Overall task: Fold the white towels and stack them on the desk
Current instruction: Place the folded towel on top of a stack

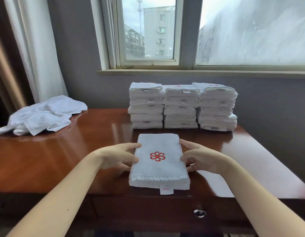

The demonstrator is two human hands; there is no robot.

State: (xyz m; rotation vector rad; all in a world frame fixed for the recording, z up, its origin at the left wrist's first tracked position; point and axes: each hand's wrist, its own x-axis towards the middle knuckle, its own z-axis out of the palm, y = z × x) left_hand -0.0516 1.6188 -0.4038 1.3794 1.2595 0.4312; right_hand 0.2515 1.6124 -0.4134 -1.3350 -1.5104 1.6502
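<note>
At the near edge of the glossy reddish-brown wooden desk (80,151) lies the folded white terry towel (159,170), a neat oblong with a red embroidered pinwheel emblem (157,156) facing up and a small white label (166,189) hanging off its closest end. The left hand (117,156) grasps its left long side and the right hand (199,159) its right long side, thumbs on top and fingers curled at the edges.

Folding of this piece looks finished; the step in hand seems to be carrying it off to be stacked. Just behind the towel stand three stacks of folded white towels (181,106), side by side and about level. The next move calls for lifting the towel flat, so the layers don't slide apart, and setting it squarely on one stack.

Well behind and to the left of the towel lies a rumpled heap of unfolded white towels (42,115), so work remains.
</note>
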